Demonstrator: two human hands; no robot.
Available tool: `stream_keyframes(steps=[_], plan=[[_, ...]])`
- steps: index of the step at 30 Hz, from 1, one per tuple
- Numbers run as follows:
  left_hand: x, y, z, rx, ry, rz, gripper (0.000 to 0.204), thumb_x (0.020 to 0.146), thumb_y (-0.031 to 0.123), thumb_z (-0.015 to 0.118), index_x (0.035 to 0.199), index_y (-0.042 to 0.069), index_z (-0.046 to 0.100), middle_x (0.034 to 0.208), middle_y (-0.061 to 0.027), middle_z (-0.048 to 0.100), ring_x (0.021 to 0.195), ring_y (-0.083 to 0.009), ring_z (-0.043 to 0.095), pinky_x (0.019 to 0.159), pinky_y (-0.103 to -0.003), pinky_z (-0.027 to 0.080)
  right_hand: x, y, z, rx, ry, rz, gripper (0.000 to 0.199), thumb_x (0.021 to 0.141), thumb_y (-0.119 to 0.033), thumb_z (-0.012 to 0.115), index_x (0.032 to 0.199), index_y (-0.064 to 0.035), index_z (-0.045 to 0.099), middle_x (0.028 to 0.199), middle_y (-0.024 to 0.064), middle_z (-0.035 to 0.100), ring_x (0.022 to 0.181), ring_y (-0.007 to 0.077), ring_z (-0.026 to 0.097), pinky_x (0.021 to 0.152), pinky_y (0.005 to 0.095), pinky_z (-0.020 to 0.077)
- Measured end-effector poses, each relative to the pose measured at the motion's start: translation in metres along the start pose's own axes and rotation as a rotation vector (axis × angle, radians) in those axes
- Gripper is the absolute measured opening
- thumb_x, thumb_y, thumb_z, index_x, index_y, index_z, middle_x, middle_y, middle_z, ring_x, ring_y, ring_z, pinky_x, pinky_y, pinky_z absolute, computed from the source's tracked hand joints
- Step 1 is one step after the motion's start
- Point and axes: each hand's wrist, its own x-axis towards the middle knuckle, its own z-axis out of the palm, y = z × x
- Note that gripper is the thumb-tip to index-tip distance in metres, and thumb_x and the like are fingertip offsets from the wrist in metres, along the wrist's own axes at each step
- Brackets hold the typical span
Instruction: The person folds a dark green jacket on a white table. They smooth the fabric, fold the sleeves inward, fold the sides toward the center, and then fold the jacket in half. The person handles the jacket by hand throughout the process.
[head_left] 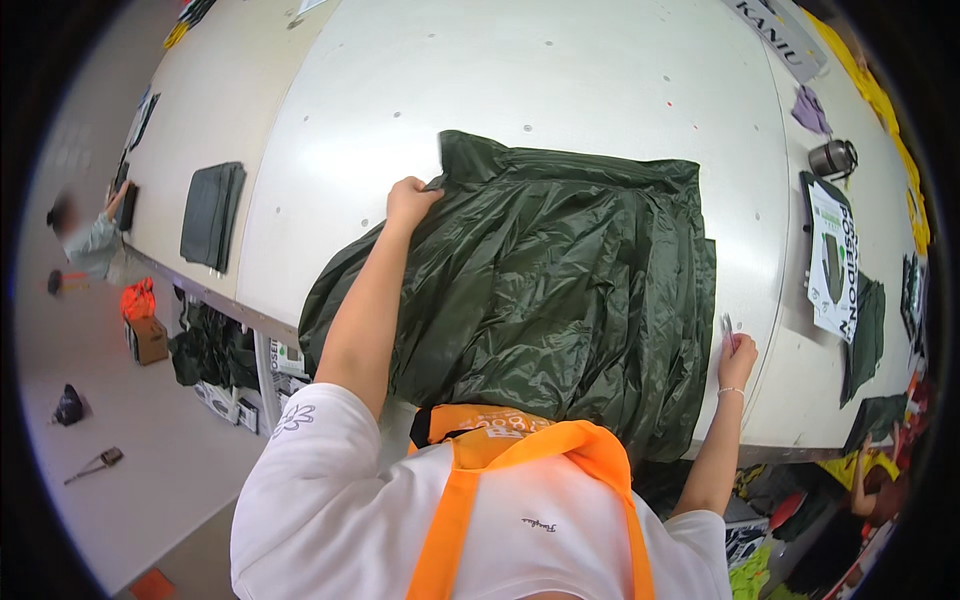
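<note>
A dark green, shiny waterproof garment lies spread and wrinkled on the pale table in front of me. Its near edge hangs down over the table's front against my orange apron. At the garment's upper left, the fingers of my left hand are closed on its edge. My right hand rests on the table just right of the garment, apart from it. Between its fingers is a small silvery tool with a bit of pink; its exact kind is too small to make out.
Folded dark garments are stacked at the left. Toward the right are a metal flask, a purple cloth, and a printed package on dark green fabric. A co-worker stands far left; another person's arm shows at lower right.
</note>
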Motion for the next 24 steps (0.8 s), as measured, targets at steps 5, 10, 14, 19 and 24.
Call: stream_keyframes(steps=[5, 10, 14, 19, 24], plan=[[-0.051, 0.038, -0.024, -0.561, 0.034, 0.113, 0.023, 0.07, -0.005, 0.061, 0.067, 0.007, 0.042, 0.078, -0.0077, 0.065, 0.065, -0.0081, 0.049, 0.059, -0.024, 0.041, 0.019, -0.013, 0.011, 0.444, 0.083, 0.127, 0.02, 0.085, -0.006, 0.059, 0.101, 0.0005, 0.05, 0.091, 0.01, 0.053, 0.082, 0.0208, 0.052, 0.073, 0.0315, 0.0443], [-0.142, 0.103, -0.065, -0.914, 0.057, 0.425, 0.03, 0.073, -0.006, 0.062, 0.067, 0.008, 0.037, 0.09, -0.0092, 0.067, 0.072, -0.0073, 0.049, 0.067, -0.022, 0.042, 0.02, -0.27, -0.055, 0.912, 0.001, -0.312, 0.022, 0.088, -0.009, 0.062, 0.109, -0.004, 0.057, 0.083, -0.0009, 0.055, 0.072, 0.008, 0.049, 0.067, 0.0221, 0.0433], [-0.183, 0.121, -0.076, -0.929, 0.007, 0.479, 0.03, 0.076, -0.004, 0.064, 0.067, 0.008, 0.037, 0.093, -0.0078, 0.067, 0.075, -0.0057, 0.049, 0.068, -0.021, 0.042, -0.01, -0.412, -0.097, 0.889, -0.26, -0.753, 0.035, 0.085, -0.008, 0.066, 0.119, -0.0131, 0.062, 0.069, -0.0012, 0.049, 0.06, 0.0081, 0.044, 0.059, 0.0231, 0.0418], [-0.205, 0.121, -0.087, -0.895, 0.039, 0.58, 0.031, 0.076, -0.003, 0.065, 0.067, 0.007, 0.036, 0.089, -0.0065, 0.067, 0.071, -0.0055, 0.047, 0.066, -0.021, 0.041, -0.022, -0.45, -0.105, 0.636, -0.194, -1.035, 0.018, 0.08, -0.002, 0.066, 0.097, -0.0087, 0.067, 0.079, 0.0058, 0.057, 0.066, 0.0178, 0.056, 0.061, 0.0272, 0.0461], [-0.215, 0.124, -0.086, -0.927, 0.077, 0.516, 0.012, 0.077, -0.001, 0.068, 0.077, 0.001, 0.057, 0.084, -0.0044, 0.068, 0.072, -0.0065, 0.053, 0.067, -0.021, 0.044, -0.041, -0.454, -0.102, 0.798, -0.259, -0.796, 0.006, 0.085, -0.004, 0.063, 0.09, -0.0014, 0.062, 0.079, 0.0045, 0.058, 0.066, 0.0124, 0.052, 0.062, 0.0252, 0.0439]])
